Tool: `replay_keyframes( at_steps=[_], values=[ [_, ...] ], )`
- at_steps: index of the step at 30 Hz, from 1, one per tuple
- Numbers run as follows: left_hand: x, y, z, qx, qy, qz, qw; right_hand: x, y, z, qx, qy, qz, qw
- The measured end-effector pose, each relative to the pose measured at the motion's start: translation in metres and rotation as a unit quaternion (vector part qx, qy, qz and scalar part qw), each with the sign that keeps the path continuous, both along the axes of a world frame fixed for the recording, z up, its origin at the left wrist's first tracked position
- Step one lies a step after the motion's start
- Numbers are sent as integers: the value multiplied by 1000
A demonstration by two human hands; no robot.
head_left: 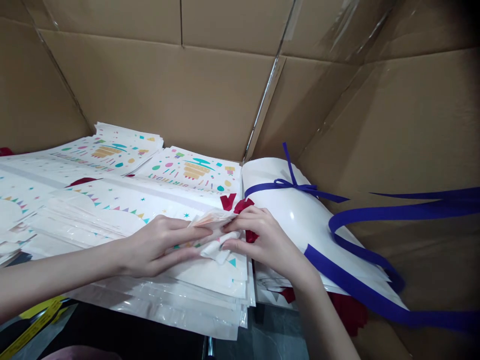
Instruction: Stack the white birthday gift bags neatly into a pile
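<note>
Stacked white printed plastic bags (pixel 127 200), decorated with coloured bunting and stars, lie in front of me. My left hand (pixel 161 247) rests across the top ones, its fingers and thumb closed on the crumpled edge of a bag (pixel 215 220). From the right, my right hand (pixel 260 237) pinches the gathered end of the same bag, thumb below and fingers above. A red ribbon (pixel 243 205) shows behind and beneath the right fingers; whether they grip it too is unclear.
Brown cardboard walls (pixel 150 90) rise behind and to the right. "Happy Birthday" bags (pixel 195 170) lie at the back. A white bundle (pixel 288 215) tied with blue ribbon (pixel 262 187) sits right, with loose blue ribbon (pixel 352 290) trailing over it. Yellow-and-black items (pixel 33 325) are lower left.
</note>
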State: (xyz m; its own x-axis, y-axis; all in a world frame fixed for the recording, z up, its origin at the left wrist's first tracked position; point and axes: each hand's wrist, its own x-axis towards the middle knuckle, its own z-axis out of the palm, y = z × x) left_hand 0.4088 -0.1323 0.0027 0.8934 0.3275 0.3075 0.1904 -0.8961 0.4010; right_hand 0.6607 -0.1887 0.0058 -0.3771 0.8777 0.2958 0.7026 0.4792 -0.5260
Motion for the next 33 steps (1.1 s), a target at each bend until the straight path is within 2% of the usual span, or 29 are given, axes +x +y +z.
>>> replay_keyframes(
  at_steps=[3, 7, 10, 12, 18, 23, 27, 30, 33],
  values=[
    [2, -2, 6, -8, 20, -13, 1000, 0, -1, 4, 17, 25, -27, 999],
    [4, -1, 0, -39, -10, 13, 999, 7, -7, 13, 62, 70, -76, 993],
    [3, 1, -9, -28, -42, 78, 996, 14, -10, 17, -23, 44, 22, 999],
    [1, 3, -13, -15, -33, 94, 995, 15, -10, 15, -82, 11, 78, 993],
    [0, 3, -10, 17, 15, 49, 999, 6, -4, 5, -66, -61, 48, 995],
    [2, -2, -1, 60, 30, 17, 998, 2, -1, 2, -27, -49, 36, 998],
    [4, -2, -3, 110, 27, 18, 993, 3, -1, 3, -4, -17, 28, 999],
    [3, 1, -9, 97, 8, 29, 995, 8, -2, 7, -6, 30, 35, 999],
    [1, 4, -14, 46, -10, 44, 998, 15, -4, 11, -26, 51, 83, 995]
  ],
)
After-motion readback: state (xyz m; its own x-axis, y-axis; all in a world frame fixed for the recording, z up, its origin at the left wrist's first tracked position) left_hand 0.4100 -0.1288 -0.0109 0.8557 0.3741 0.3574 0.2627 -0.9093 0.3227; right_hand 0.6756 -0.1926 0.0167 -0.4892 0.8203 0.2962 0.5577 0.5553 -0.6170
